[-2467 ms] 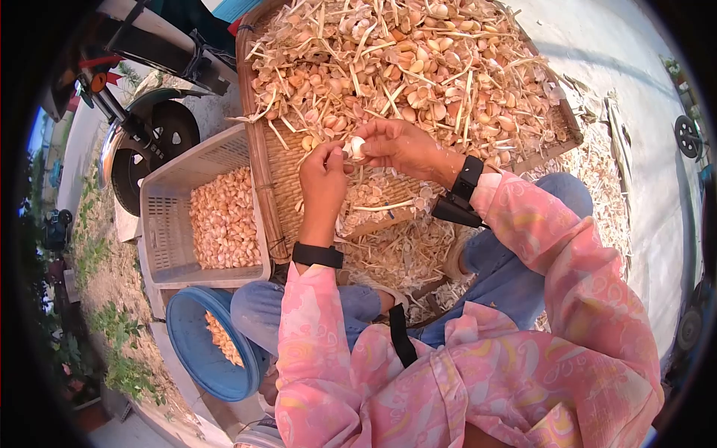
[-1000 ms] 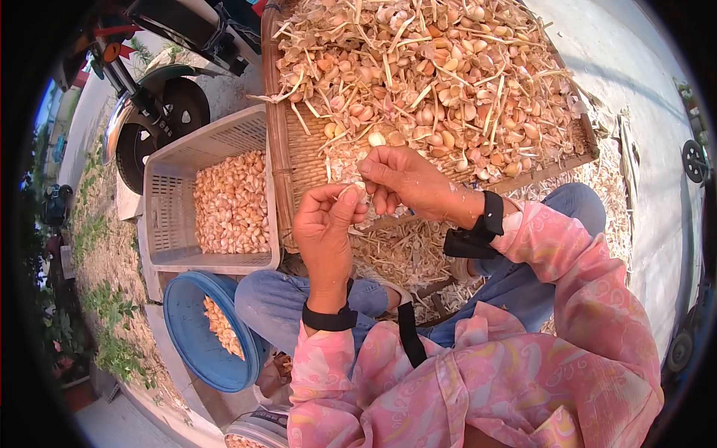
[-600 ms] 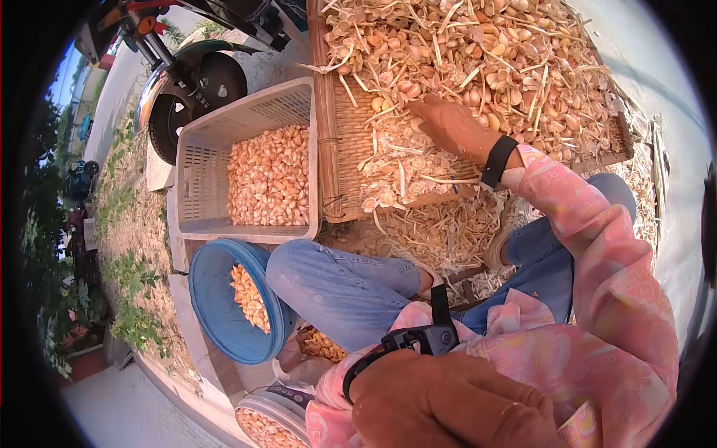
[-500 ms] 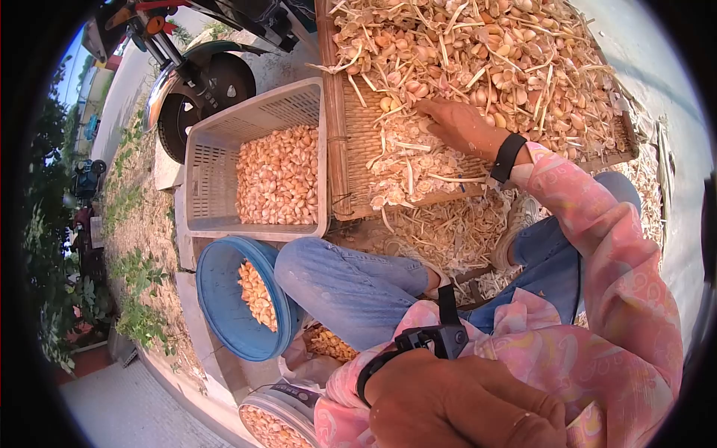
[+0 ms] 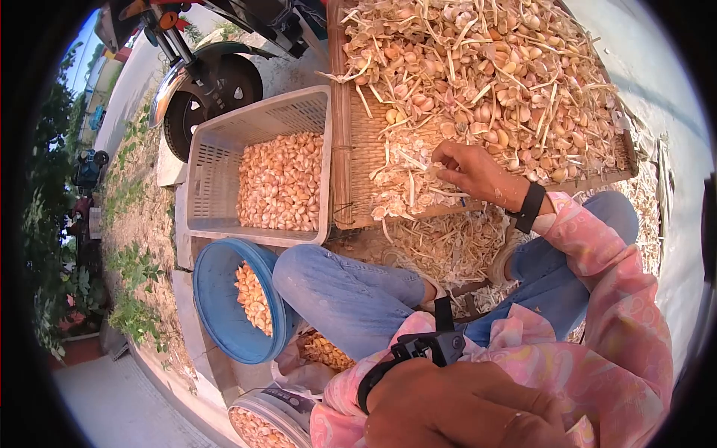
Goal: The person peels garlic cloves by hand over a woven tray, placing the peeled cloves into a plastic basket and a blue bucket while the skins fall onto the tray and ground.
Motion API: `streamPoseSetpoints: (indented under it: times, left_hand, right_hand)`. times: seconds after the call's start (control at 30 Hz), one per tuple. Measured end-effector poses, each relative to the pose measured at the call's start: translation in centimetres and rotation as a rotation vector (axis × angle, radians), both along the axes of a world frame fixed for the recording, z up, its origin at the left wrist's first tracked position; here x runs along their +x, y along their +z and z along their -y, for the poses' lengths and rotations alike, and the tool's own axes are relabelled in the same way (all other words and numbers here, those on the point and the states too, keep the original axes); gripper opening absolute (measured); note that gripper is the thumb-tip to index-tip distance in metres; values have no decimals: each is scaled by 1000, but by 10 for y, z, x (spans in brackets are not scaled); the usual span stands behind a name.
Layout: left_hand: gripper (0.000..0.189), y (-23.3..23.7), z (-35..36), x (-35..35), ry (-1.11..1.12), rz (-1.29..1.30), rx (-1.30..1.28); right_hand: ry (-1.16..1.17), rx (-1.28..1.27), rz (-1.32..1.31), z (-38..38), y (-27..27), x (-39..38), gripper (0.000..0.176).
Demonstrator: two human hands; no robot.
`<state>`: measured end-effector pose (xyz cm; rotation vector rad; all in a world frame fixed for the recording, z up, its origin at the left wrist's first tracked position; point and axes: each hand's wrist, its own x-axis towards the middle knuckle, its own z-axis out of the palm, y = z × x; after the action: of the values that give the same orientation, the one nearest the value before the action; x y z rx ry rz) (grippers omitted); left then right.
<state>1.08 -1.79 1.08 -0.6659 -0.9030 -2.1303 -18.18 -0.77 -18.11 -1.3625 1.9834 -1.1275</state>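
My right hand, with a black band at the wrist, is over the near edge of a woven tray. Its thumb and fingers are pinched around a pale bit of garlic. Just left of and below the fingertips lies a patch of papery garlic skins. Beyond the hand, loose garlic cloves and dry stems heap up on the tray. Close to the camera at the bottom, my left hand is curled with its back upward. Its fingertips are mostly hidden, and I cannot tell what they hold.
A pale plastic crate of garlic cloves stands left of the tray. Below it are a blue bucket with cloves and a white bucket of cloves. Skins and stems litter the ground between my feet. A motorbike wheel is behind the crate.
My right hand has drawn back from the edge of the garlic heap toward me, and its fingers have closed into a pinch. My left hand stays low near the camera, shifted slightly.
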Motion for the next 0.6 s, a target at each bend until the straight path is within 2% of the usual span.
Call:
streamPoseSetpoints:
  times: [0.03, 0.1, 0.17, 0.2, 0.27, 0.33, 0.4, 0.47, 0.6]
  left_hand:
    - [9, 1, 4, 0, 117, 68, -47]
    - [16, -14, 46, 9, 395, 238, -316]
    - [15, -28, 90, 18, 943, 718, -466]
    - [29, -41, 129, 26, 1055, 1058, -501]
    - [39, -85, 195, 46, 1098, 1360, -874]
    - [43, -96, 174, 20, 797, 1374, -659]
    - [42, -116, 137, -12, 448, 1373, -560]
    - [35, -145, 112, -39, 185, 1297, -286]
    - [23, -169, 104, -51, 28, 1174, 75]
  right_hand:
    - [-15, 17, 58, 0, -3, 5, 19]
    - [-53, -3, 168, 1, -8, 3, 20]
    - [-60, -25, 313, 0, -2, 4, 20]
    - [-65, -52, 378, 2, 3, 1, 20]
    - [-68, -111, 419, 3, 8, 4, 19]
    - [-52, -155, 409, 9, 14, 8, 20]
    - [-38, -170, 356, 12, 19, 15, 21]
    - [-44, -165, 324, 11, 28, 20, 23]
    - [7, -148, 247, 3, 32, 18, 24]
